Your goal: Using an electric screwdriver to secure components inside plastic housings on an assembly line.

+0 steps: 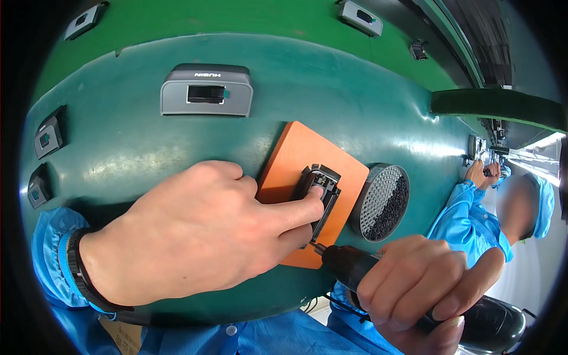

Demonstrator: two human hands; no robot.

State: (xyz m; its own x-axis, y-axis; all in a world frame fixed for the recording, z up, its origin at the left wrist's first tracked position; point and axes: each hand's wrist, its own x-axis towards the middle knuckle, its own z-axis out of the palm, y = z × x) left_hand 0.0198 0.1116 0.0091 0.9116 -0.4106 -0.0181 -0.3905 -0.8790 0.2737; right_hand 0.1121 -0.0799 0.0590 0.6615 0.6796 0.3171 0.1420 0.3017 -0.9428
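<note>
My left hand (201,231) reaches across an orange pad (296,148). Its index fingertip presses on a small black plastic assembly (325,176) with an open top, and the curled fingers steady its side. Part of the assembly is hidden under these fingers. In my right hand (420,284) is a black electric screwdriver (349,265), its body lying slanted in the closed fingers. The bit points left and meets the near end of the assembly; whether it sits on a screw I cannot tell.
Right of the pad stands a round perforated dish (376,184) with many small black screws (391,207). A grey device housing (177,100) lies beyond the pad. Smaller-looking housings (49,139) are at the left, others on the far green surface. A co-worker's blue sleeve (452,210) appears at right.
</note>
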